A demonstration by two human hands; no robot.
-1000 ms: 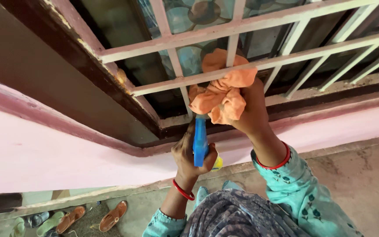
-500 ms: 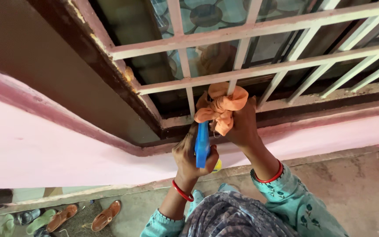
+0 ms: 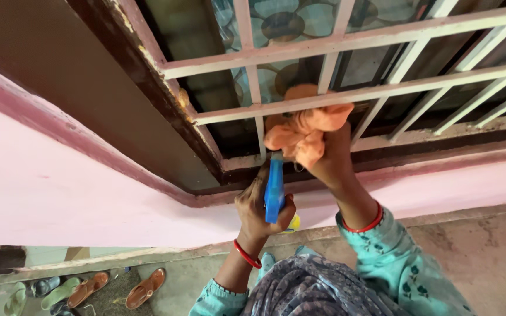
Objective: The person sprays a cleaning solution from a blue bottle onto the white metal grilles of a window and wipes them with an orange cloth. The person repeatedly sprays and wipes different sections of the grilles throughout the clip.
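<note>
My right hand (image 3: 330, 157) grips a bunched orange cloth (image 3: 303, 130) and presses it against a horizontal bar of the pale window grille (image 3: 382, 36), just right of a vertical bar. My left hand (image 3: 257, 208) is below it, closed around a blue spray bottle (image 3: 274, 188) with a yellow part showing under the fingers. The bottle's top reaches up to the cloth. Both wrists wear red bangles, and the sleeves are teal with a flower print.
Dark brown window frame (image 3: 165, 99) with flaking paint runs diagonally above a pink wall (image 3: 60, 193). Behind the grille is patterned glass (image 3: 282, 23). Several sandals (image 3: 89, 289) lie on the ground at bottom left. A grey patterned scarf (image 3: 311, 289) fills the bottom centre.
The cloth and my right hand dropped down the grille, then rose and shifted slightly right onto the horizontal bar. My left hand with the bottle stayed just below.
</note>
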